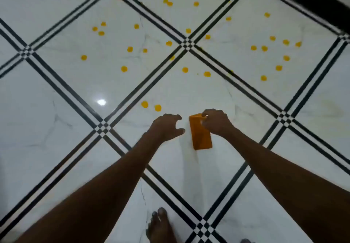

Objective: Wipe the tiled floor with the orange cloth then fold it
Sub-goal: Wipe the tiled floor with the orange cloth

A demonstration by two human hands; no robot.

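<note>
Lying flat on the white tiled floor [75, 129], the orange cloth [201, 135] is folded into a narrow rectangle whose long side runs away from the person. The right hand [216, 122] is at the cloth's far end: its fingers [205, 114] are curled down over the far right corner and pinch the fabric there, so the hand covers part of the cloth's upper right edge while the rest of the strip shows bare below the wrist. The left hand [166, 127] hovers just beside the cloth on its left, apart from it, with a sliver of white tile between its fingertips and the cloth's long edge. Its fingers are spread and loosely bent, holding nothing, thumb and forefinger forming an open claw that points toward the cloth.

Many small yellow-orange spots [144, 104] dot the floor beyond the hands, the two nearest just past the left hand. Black striped lines [56, 89] cross the tiles diagonally. A bare foot [161, 227] stands on the floor at the bottom edge, between the two forearms.
</note>
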